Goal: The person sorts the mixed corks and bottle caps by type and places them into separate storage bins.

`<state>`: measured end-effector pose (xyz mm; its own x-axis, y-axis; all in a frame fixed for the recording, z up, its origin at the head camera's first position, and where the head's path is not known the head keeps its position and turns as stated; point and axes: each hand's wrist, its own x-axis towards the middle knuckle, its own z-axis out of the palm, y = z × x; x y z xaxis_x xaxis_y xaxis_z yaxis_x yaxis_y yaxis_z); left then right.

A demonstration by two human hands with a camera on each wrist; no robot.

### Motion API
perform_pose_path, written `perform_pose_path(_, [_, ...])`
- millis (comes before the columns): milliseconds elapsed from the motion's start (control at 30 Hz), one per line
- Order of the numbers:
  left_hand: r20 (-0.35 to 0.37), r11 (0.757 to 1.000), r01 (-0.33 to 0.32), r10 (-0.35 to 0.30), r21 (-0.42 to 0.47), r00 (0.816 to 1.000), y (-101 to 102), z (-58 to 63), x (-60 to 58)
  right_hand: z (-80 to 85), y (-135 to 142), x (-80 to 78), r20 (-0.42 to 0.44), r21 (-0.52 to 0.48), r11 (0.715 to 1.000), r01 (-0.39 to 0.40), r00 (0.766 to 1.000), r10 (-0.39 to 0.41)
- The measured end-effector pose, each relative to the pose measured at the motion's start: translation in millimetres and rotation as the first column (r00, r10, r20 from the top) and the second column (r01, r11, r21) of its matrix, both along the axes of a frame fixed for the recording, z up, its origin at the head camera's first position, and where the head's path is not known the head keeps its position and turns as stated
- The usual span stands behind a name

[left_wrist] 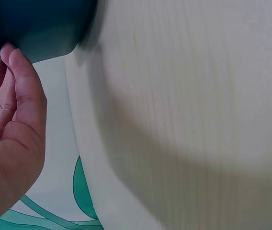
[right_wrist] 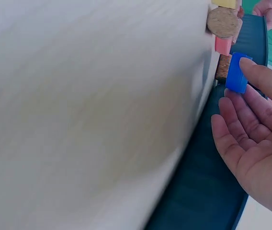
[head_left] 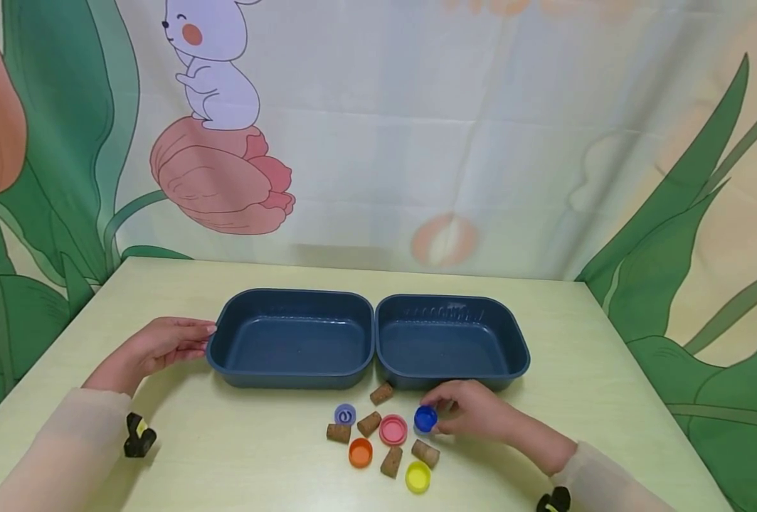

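Observation:
My right hand pinches a blue bottle cap between thumb and fingertips, just in front of the right dark blue tray. In the right wrist view, the thumb presses one face of the cap, and the other fingers are bent below it. My left hand is at the left end of the other dark blue tray. Its fingertips touch that tray's outer side at the rim in the left wrist view.
In front of the trays lie a red cap, an orange cap, a yellow cap and a purple cap. Several corks lie among them on the pale table. A printed curtain hangs behind.

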<state>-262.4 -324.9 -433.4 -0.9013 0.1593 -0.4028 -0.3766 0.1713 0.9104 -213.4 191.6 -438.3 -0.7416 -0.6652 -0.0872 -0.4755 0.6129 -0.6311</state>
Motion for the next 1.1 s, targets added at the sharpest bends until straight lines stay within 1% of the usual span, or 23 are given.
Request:
perform_pose_path(200, [-0.003, 1.0, -0.002, 0.002, 0.001, 1.0, 2.0, 3.4, 0.2, 8.3, 3.0, 0.8, 0.01, 0.032, 0.999, 0.011, 1.0, -0.011])
perform_pose_path(400, [0.009, 1.0, -0.007, 0.007, -0.004, 1.0, 1.4, 5.4, -1.1, 16.3, 5.3, 3.7, -0.033, 0.061, 0.998, 0.001, 0.999, 0.001])
perform_pose_path(533, [0.008, 1.0, -0.007, 0.007, -0.005, 1.0, -0.8, 4.3, -0.9, 23.5, 6.1, 5.9, -0.057, 0.066, 0.998, -0.01, 0.998, 0.013])
perform_pose_path(700, [0.011, 1.0, -0.002, 0.002, 0.011, 1.0, -1.4, 0.9, -0.5, 32.3, 8.8, 7.5, -0.062, 0.071, 0.997, -0.017, 0.998, 0.022])
perform_pose_path(900, [0.018, 0.999, -0.003, 0.002, 0.044, 1.0, -1.3, -0.7, 0.1, 41.6, 11.2, 7.4, -0.039, 0.078, 0.997, -0.011, 0.999, 0.014])
perform_pose_path(967, [0.018, 0.999, -0.002, 0.002, 0.047, 1.0, -1.0, -0.7, 0.6, 44.4, 12.3, 7.2, -0.019, 0.068, 0.998, 0.0, 1.0, 0.001])
perform_pose_path(1100, [0.017, 0.999, 0.0, -0.001, 0.054, 1.0, -0.9, -1.3, 1.2, 50.9, 15.1, 6.6, -0.007, 0.04, 0.999, 0.014, 1.0, -0.013])
